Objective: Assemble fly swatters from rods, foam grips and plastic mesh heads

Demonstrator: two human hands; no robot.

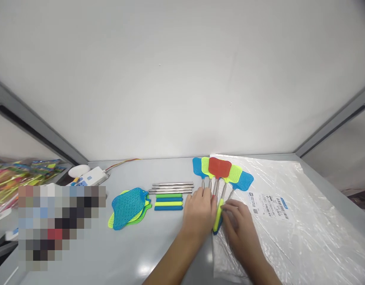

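Several fly swatters are spread in a fan, with two blue heads, two yellow-green heads and a red head (219, 168) in the middle. Their metal rods converge toward my hands. My left hand (199, 209) is curled over the handles on the left side of the fan, hiding most of them. On the other side, my right hand (240, 219) has its bent fingers at the handles, beside a yellow handle (218, 215) that lies over a blue one. What its fingertips pinch is partly hidden.
Left of my hands lie several metal rods (172, 187), several coloured handles (169, 204) and a stack of loose swatter heads (129, 208). A plastic bag with labels (289, 237) lies under the right side. A power strip (91, 177) sits at the left, near a pixelated patch.
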